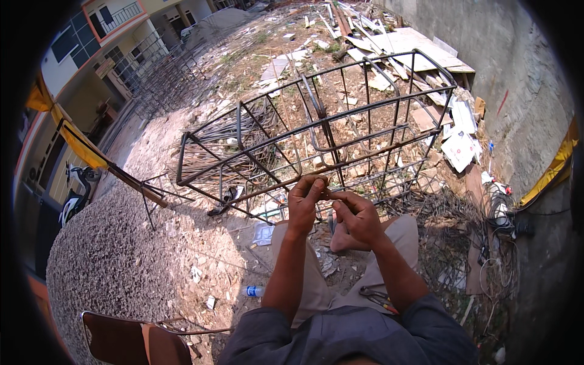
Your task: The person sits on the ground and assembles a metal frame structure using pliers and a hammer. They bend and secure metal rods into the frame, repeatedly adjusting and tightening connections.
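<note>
Before me stands a long cage of dark steel rebar [267, 141], made of bars and bent stirrups. My left hand [304, 204] is closed at its near lower bar, thumb and fingers pinched together. Just beside it, my right hand [360, 220] is also closed in a pinch, its fingertips almost meeting the left ones. Whatever lies between the fingers is too small to make out. On my lap rests a pair of pincers [378, 298] with red and yellow handle ends.
Loose rods [231, 143] lie in a heap behind the cage. A gravel pile [115, 243] rises at left, near a brown chair [115, 337] and a plastic bottle [254, 291]. Boards [420, 48] and tangled wire [450, 213] lie along the concrete wall [505, 79] at right.
</note>
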Available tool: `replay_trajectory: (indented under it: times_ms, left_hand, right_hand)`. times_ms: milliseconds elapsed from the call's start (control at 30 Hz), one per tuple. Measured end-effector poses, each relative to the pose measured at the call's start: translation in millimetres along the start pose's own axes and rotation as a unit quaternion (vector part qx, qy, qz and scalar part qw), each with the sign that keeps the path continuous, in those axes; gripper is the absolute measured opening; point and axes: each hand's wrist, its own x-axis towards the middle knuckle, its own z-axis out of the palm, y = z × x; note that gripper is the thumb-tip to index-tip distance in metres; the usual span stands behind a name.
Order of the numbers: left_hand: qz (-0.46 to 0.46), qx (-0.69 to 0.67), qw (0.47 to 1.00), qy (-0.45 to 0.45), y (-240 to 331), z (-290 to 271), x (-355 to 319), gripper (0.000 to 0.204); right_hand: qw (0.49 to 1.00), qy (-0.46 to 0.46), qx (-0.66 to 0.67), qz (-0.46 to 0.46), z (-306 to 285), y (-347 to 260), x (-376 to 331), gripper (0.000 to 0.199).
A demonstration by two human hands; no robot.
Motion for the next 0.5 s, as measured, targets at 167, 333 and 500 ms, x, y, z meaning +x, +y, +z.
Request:
replay_trajectory:
  times_ms: [167,333,500]
  left_hand:
    - [0.010,0.001,1.000,-0.012,-1.9,-1.3,-2.4,0.015]
    - [-0.020,-0.072,0.996,-0.054,-6.3,-11.0,-7.0,0.017]
    - [-0.076,-0.103,0.991,-0.040,-8.3,-11.8,-12.7,0.019]
  right_hand:
    - [0.996,0.039,-0.043,-0.067,4.6,8.2,5.5,0.021]
    - [0.991,0.024,-0.099,-0.085,-6.5,6.6,7.6,0.018]
    - [0.992,0.001,-0.088,-0.093,-13.5,6.9,7.3,0.018]
